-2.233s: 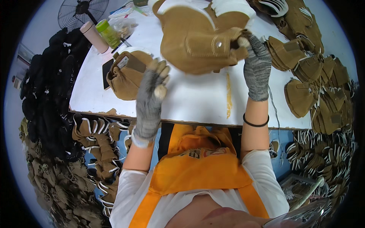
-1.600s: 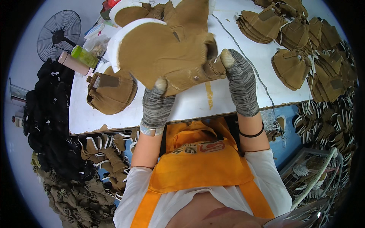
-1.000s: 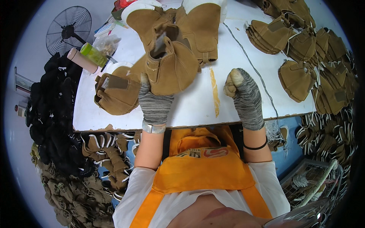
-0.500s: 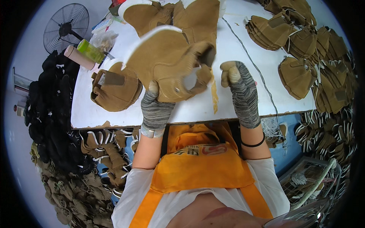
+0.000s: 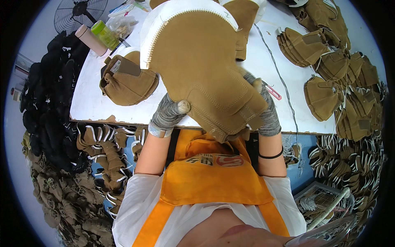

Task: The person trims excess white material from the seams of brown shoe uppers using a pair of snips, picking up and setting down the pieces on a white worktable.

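Note:
A brown suede-like boot upper with a white, zigzag-stitched lining edge is raised over the front of the white table. My left hand, in a grey knitted glove, grips its lower left side with the thumb on top. My gloved right hand holds its right side; the upper hides most of those fingers. Beside the right hand lies a small pink-handled tool, its kind unclear. Left of my left hand sits another brown upper, and more uppers lie behind the held one.
Stacked brown uppers line the table's right side. A dark cord crosses the tabletop. At the back left are a pink tumbler, a green container and a fan. Black bundles hang at the left.
The upper has turned so its broad outer face shows, and it sits nearer the camera. My right hand, earlier apart from it, now holds its right side.

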The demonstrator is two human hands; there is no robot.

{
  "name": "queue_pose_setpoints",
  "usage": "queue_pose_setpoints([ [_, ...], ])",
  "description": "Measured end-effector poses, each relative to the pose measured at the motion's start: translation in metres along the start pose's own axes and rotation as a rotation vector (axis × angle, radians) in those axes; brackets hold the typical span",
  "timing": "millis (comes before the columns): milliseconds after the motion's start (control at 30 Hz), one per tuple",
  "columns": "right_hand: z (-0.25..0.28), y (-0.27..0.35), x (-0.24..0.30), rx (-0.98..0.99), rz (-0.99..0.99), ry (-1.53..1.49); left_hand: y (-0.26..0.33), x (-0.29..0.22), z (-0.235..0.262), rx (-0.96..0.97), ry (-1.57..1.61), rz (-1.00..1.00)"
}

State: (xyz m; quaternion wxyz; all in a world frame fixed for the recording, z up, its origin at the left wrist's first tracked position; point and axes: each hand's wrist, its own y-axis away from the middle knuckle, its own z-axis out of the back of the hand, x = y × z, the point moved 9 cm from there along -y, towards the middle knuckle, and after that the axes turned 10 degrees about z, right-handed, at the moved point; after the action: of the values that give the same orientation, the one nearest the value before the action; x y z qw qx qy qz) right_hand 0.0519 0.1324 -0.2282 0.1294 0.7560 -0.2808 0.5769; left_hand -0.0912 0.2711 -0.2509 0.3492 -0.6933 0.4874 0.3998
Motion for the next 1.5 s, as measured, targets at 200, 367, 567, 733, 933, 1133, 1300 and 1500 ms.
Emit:
queue_pose_setpoints([
  [200,-0.003,0.006,0.014,-0.038,0.14,0.023,-0.007,-0.017,-0.005,-0.028,0.18,0.017],
  [367,-0.011,0.011,0.017,-0.062,0.091,-0.009,-0.006,-0.011,-0.012,0.078,0.791,0.011],
  [567,-0.013,0.014,0.02,-0.084,0.056,0.005,-0.009,-0.005,0.025,0.19,0.639,-0.27],
  [733,-0.014,0.014,0.017,-0.141,-0.001,-0.155,-0.017,0.028,0.087,-0.31,-0.122,-0.182],
  [933,-0.015,0.013,0.011,-0.165,-0.02,-0.252,-0.014,0.005,0.028,0.038,-0.009,-0.071],
  [1133,0.009,0.0,-0.047,-0.377,-0.188,-0.744,0.008,-0.055,-0.055,0.187,0.945,-0.017],
  [1300,-0.02,-0.016,-0.023,-0.066,0.093,0.223,0.034,-0.07,-0.039,-0.01,0.609,-0.142],
  [1500,-0.107,-0.057,0.008,0.342,0.814,1.273,0.084,-0.126,0.011,-0.417,0.162,-0.299],
])
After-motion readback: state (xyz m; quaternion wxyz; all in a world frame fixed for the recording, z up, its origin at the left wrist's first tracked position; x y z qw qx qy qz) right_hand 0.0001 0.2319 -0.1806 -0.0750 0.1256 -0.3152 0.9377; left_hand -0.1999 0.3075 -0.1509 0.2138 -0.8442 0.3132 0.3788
